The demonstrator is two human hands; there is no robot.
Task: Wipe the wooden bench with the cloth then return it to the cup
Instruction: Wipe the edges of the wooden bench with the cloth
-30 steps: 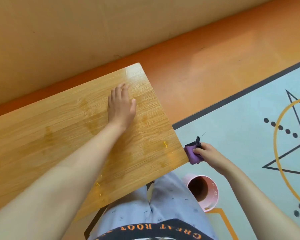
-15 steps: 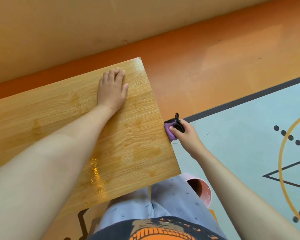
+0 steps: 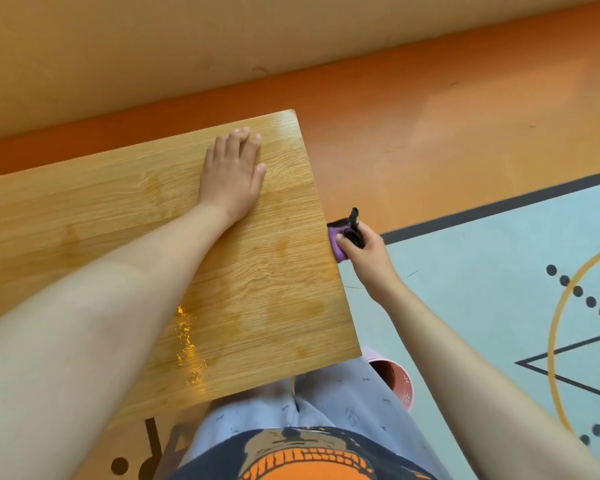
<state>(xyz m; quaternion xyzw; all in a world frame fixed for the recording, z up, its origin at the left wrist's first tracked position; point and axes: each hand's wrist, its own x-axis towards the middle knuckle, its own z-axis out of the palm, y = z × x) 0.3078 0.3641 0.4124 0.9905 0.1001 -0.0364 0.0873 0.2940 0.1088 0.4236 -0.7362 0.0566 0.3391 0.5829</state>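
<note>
The bunched purple-and-black cloth (image 3: 340, 242) is pinched in the right hand (image 3: 366, 252) against the long wooden bench's (image 3: 274, 271) end edge; the pink cup (image 3: 400, 381) sits nearer the body (partly hidden). The left hand (image 3: 232, 174) is laid flat, fingers together.

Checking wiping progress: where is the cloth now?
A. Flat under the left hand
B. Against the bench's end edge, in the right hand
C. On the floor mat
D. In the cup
B: the right hand grips the cloth against the bench's end edge, while the left hand lies flat and bare on top.
</note>
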